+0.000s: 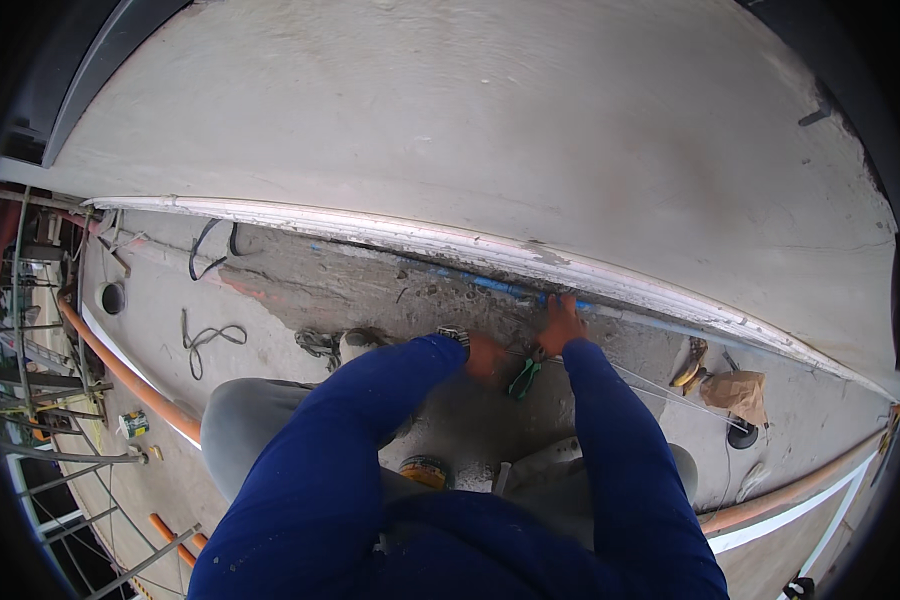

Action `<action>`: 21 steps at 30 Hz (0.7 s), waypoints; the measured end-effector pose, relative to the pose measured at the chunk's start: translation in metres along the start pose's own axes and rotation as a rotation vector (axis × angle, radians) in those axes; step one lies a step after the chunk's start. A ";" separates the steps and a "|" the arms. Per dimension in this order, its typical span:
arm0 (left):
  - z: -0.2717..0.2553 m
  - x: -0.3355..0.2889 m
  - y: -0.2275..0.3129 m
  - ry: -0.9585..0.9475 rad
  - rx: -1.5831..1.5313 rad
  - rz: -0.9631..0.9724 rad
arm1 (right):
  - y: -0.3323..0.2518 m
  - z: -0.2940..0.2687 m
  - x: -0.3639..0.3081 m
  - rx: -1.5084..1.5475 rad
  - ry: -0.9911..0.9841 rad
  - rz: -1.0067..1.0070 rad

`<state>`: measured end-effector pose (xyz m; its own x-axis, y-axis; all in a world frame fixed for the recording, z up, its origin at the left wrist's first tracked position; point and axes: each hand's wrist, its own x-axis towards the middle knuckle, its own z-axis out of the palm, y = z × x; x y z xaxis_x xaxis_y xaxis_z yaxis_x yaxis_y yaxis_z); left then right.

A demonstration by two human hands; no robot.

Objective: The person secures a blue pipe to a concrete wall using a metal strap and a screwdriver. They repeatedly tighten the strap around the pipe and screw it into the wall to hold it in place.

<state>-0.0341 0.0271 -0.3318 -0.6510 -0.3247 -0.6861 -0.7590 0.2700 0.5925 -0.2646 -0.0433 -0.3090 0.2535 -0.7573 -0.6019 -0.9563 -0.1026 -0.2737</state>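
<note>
A long pipe, blue in its middle stretch point(495, 285) and pale grey toward the right, lies along the foot of the wall. My right hand point(560, 328) is on the blue pipe, its fingers bent over it. My left hand point(485, 357), wearing a wristwatch point(454, 337), is a little to the left over the wet grey floor. Motion smears its fingers, so what they hold cannot be made out. Green-handled pliers point(523, 379) are between my hands, their head close below my right hand. Thin pale rods or wires point(660, 386) stretch from near there toward the right.
A ridged white strip point(390, 222) edges the wall point(470, 120). To the right are a brown paper bag point(735, 395), a shoe point(690, 362) and a black round thing point(742, 434). A tin point(425, 471) stands between my legs. Left are cord point(210, 343), a bucket point(111, 297), an orange pipe point(120, 365) and scaffolding point(20, 300).
</note>
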 end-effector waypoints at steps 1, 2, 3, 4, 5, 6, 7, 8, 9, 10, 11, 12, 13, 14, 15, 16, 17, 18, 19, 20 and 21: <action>-0.020 -0.018 -0.002 -0.024 0.007 0.006 | 0.005 0.000 0.000 -0.006 -0.003 0.007; -0.040 -0.042 -0.004 0.001 0.064 -0.037 | 0.006 -0.003 0.001 -0.002 -0.021 0.029; -0.055 -0.069 -0.013 0.031 0.119 -0.092 | 0.000 -0.006 0.003 0.004 -0.038 0.039; -0.055 -0.097 -0.041 0.040 0.155 -0.132 | -0.012 -0.007 0.007 0.009 -0.057 0.034; -0.059 -0.124 -0.060 0.051 0.189 -0.175 | -0.018 -0.003 0.012 0.017 -0.057 0.028; -0.064 -0.137 -0.072 0.016 0.145 -0.217 | -0.024 0.000 0.016 0.013 -0.053 0.019; -0.083 -0.170 -0.076 -0.021 0.104 -0.298 | -0.021 0.004 0.017 0.026 -0.046 0.019; -0.096 -0.213 -0.082 -0.062 0.051 -0.402 | -0.021 0.003 0.011 0.042 -0.041 -0.004; -0.112 -0.244 -0.085 -0.040 0.093 -0.419 | -0.009 0.007 0.012 0.046 -0.027 0.010; -0.117 -0.284 -0.099 -0.002 0.063 -0.493 | -0.001 0.012 0.014 0.052 -0.017 0.016; -0.120 -0.314 -0.113 0.045 0.042 -0.537 | 0.013 0.016 0.021 0.031 -0.016 -0.013; -0.112 -0.336 -0.131 0.098 0.013 -0.559 | 0.029 0.021 0.029 -0.004 -0.016 -0.037; -0.068 -0.386 -0.151 0.142 -0.078 -0.635 | 0.002 0.014 0.013 0.032 -0.119 -0.047; -0.022 -0.425 -0.163 0.278 -0.170 -0.718 | -0.011 0.006 0.005 0.025 -0.153 -0.047; 0.030 -0.454 -0.178 0.357 -0.202 -0.841 | -0.020 0.006 0.000 0.021 -0.181 -0.039; 0.077 -0.466 -0.186 0.451 -0.261 -0.948 | -0.015 0.009 0.002 -0.011 -0.146 -0.036; 0.126 -0.466 -0.191 0.549 -0.308 -1.037 | 0.000 0.012 0.007 -0.042 -0.108 -0.026; 0.181 -0.464 -0.196 0.617 -0.393 -1.106 | 0.005 0.017 0.012 -0.068 -0.078 -0.022; 0.230 -0.458 -0.197 0.654 -0.484 -1.158 | 0.003 0.019 0.013 -0.053 -0.105 -0.024; 0.272 -0.444 -0.192 0.632 -0.583 -1.196 | 0.002 0.015 0.013 -0.042 -0.129 -0.021; 0.302 -0.434 -0.184 0.587 -0.651 -1.188 | 0.001 0.014 0.014 -0.030 -0.157 -0.017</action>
<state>0.3862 0.3918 -0.2708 0.5529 -0.4146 -0.7228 -0.5931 -0.8051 0.0082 -0.2602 -0.0450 -0.3282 0.2870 -0.6454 -0.7079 -0.9551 -0.1356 -0.2636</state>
